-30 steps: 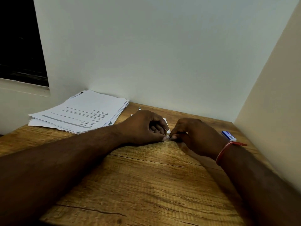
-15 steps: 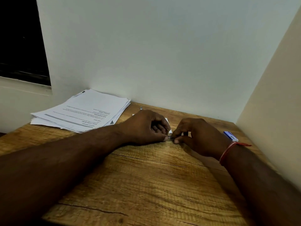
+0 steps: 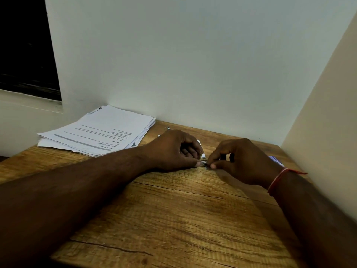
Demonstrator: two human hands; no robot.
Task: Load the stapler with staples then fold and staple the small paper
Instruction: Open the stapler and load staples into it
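My left hand (image 3: 173, 151) lies on the wooden table (image 3: 173, 219) with its fingers curled round a small metal stapler (image 3: 201, 153), most of which is hidden in the palm. My right hand (image 3: 241, 161) meets it from the right and pinches a thin silver strip of staples (image 3: 205, 163) between thumb and forefinger, right at the left thumb's tip. The small white paper (image 3: 199, 141) lies flat behind my left hand, and only its corners show.
A stack of printed sheets (image 3: 100, 132) sits at the back left against the wall. A small blue staple box (image 3: 275, 159) lies behind my right wrist near the side wall (image 3: 318, 132). A tiny metal item (image 3: 168, 128) rests by the stack.
Both hands stay joined at the same spot. My right fingers have shifted slightly along the staple strip, and the view has drifted a little.
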